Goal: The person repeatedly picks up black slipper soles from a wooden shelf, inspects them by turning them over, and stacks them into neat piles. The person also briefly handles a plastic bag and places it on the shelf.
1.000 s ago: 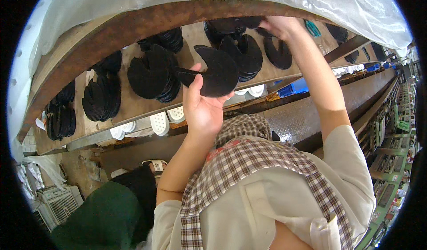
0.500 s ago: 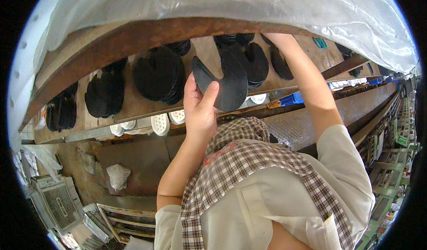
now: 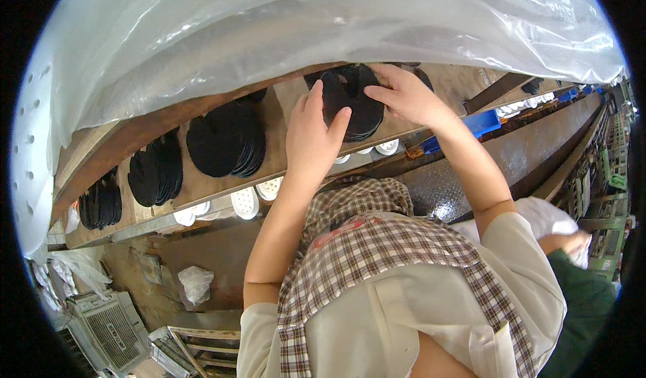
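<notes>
In front of me on the wooden shelf is a stack of black U-shaped sheet pieces [image 3: 354, 112], its notch facing away from me. My left hand [image 3: 315, 132] is against the stack's left edge, fingers stretched out and thumb apart. From the right, my right hand [image 3: 407, 95] reaches over the stack's right lobe. Its thumb lies at the top piece and the fingers extend past the far edge. Neither hand is closed around a piece. Some fingertips of the right hand are hard to make out.
More black stacks [image 3: 227, 139] stand leftward along the shelf [image 3: 276, 119]. Clear plastic sheeting [image 3: 323, 21] hangs over its far side. White perforated sole-shaped pieces [image 3: 245, 203] and a blue bin [image 3: 471, 130] sit lower down. At right, another person's dark green sleeve [image 3: 582, 304] shows near white bundled material.
The single black piece my left hand held up is no longer raised; that hand now rests beside the stack. My right hand came back from the far side to the stack. Another person appeared at right.
</notes>
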{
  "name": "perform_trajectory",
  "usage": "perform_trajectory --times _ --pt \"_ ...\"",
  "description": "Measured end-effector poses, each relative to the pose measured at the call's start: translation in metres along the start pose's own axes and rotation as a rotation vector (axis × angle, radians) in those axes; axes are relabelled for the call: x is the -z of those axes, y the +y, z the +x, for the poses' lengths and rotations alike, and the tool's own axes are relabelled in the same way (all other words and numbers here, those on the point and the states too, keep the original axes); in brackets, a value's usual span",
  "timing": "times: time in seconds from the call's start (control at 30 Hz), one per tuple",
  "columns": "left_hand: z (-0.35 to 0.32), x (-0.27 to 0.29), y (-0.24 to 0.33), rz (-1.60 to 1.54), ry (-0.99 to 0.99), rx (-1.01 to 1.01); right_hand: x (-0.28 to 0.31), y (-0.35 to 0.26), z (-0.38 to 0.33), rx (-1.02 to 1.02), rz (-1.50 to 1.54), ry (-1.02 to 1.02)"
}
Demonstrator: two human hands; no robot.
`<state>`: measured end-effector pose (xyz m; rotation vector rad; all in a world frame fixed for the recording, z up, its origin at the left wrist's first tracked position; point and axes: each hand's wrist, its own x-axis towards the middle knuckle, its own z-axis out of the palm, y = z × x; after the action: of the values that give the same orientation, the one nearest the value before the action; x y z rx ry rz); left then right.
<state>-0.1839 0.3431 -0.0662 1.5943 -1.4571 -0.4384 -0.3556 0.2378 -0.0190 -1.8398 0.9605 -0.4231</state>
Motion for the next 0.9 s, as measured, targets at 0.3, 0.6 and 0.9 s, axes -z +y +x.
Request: perform_trajectory --times 0.3,0.6,0.9 --pt "-0.002 -0.033 -0.023 -0.493 0.171 0.138 -0.039 0.045 0.005 0.114 0.861 0.299" --pt "-0.004 -0.066 -0.015 -0.524 0.272 0.148 -0.064 0.056 0.003 0.105 1.013 0.255" --pt "-0.054 -0.038 -0.019 -0.572 0.569 -0.107 0.035 0.007 0.079 0.520 0.263 0.740"
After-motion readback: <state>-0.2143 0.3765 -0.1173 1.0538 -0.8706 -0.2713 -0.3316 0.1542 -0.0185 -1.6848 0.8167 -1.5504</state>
